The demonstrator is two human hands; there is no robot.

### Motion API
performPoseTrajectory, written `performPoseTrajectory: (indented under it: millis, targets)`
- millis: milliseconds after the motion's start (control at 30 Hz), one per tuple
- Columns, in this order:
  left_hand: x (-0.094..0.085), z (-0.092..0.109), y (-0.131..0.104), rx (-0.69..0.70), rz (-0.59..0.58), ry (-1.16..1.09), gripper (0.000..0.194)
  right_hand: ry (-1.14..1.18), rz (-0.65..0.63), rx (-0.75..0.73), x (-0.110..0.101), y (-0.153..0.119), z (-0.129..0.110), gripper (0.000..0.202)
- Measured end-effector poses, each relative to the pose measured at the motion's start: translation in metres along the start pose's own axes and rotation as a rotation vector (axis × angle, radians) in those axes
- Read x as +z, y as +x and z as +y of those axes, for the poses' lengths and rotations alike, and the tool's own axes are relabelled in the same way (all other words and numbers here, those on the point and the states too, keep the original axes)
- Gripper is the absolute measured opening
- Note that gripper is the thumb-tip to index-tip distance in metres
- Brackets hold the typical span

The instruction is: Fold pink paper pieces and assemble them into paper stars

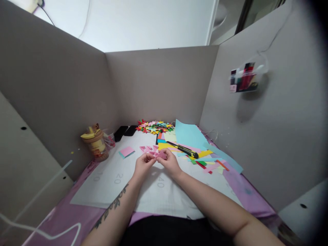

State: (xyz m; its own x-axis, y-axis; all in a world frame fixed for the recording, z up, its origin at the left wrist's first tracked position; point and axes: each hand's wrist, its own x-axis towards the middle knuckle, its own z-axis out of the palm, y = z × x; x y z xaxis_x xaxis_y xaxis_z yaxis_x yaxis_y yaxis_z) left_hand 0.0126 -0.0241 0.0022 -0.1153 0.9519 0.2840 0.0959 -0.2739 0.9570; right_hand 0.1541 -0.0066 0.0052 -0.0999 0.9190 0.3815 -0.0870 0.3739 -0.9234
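My left hand [144,164] and my right hand [170,163] meet above the white sheet [112,194] near the middle of the table. Between their fingertips is a small piece of folded pink paper [161,155], pinched from both sides. Just behind the fingers lie several small folded pink pieces [148,149]. A short stack of square paper, pink on top with blue beneath [126,151], sits to the left. Right of my hands, a black and yellow cutter knife [183,149] rests on coloured paper strips.
Colourful folded paper stars [155,126] are heaped at the back. Light blue sheets [191,135] and scattered strips [212,166] cover the right side. Two black phone-like objects [121,132] and a lidded cup [96,145] stand or lie at the back left. Grey panels [161,82] enclose the table.
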Motion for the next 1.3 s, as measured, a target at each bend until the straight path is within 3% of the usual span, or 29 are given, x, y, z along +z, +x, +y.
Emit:
performPoseTrajectory:
  millis: [300,400,533,667,967,1167,1300]
  targets:
    - [0.004,0.002,0.001,-0.101,-0.016,-0.143,0.027,0.074,0.077,0.044,-0.007,0.011,0.010,0.024]
    - [0.003,0.000,0.001,-0.068,-0.017,-0.097,0.026,0.035,0.092,0.019,-0.011,0.013,0.012,0.023]
    - [0.001,0.000,-0.001,0.022,-0.054,0.058,0.022,0.021,-0.002,0.044,-0.009,0.010,0.012,0.027]
    - [0.001,0.001,-0.002,0.025,-0.051,0.154,0.021,0.034,-0.091,0.067,-0.005,0.006,0.008,0.029]
    - [0.000,-0.001,-0.001,-0.046,-0.086,0.136,0.025,0.037,-0.160,0.053,-0.007,0.004,0.012,0.032]
    - [0.001,0.002,-0.002,-0.086,-0.083,0.100,0.028,0.067,-0.103,0.055,-0.010,0.007,0.017,0.033]
    - [0.000,0.003,-0.003,-0.095,-0.103,0.085,0.027,0.049,-0.131,0.042,-0.011,0.007,0.016,0.032]
